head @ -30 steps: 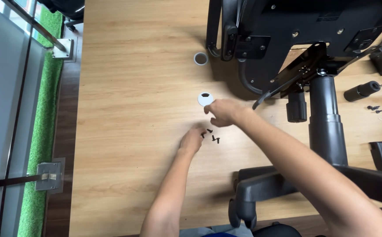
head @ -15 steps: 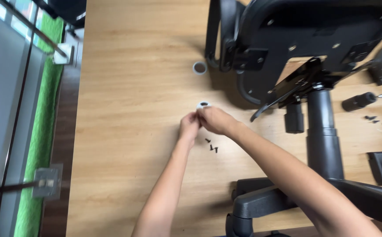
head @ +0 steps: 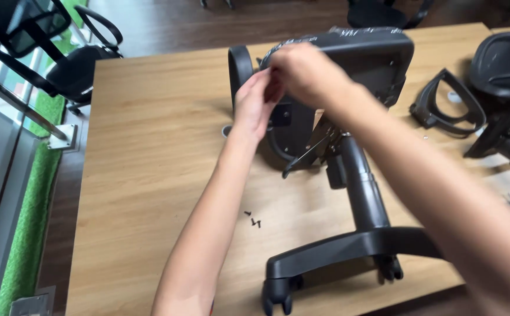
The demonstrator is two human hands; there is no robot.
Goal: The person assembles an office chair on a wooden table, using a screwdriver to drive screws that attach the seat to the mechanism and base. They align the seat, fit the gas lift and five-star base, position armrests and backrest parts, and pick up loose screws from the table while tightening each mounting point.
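Note:
Both my hands are raised over the black office chair (head: 348, 58), which lies on its side on the wooden table (head: 149, 175). My left hand (head: 254, 108) reaches up with its fingertips touching those of my right hand (head: 303, 73), beside the chair's attached armrest (head: 239, 67). My right hand's fingers are curled, with its back towards the camera. Whatever is pinched between the fingertips is hidden. Several small black screws (head: 254, 220) lie on the table below my left forearm.
The chair's gas column (head: 360, 187) and wheeled base (head: 337, 257) stretch towards the table's near edge. A loose black armrest (head: 448, 108) and another seat part (head: 504, 58) lie at the right. A round grommet hole (head: 226, 130) sits beside the chair. Other office chairs (head: 79, 64) stand at far left.
Both hands have lifted from the screws on the table up to the chair's seat by the armrest. The view has tilted up, and more of the chair shows.

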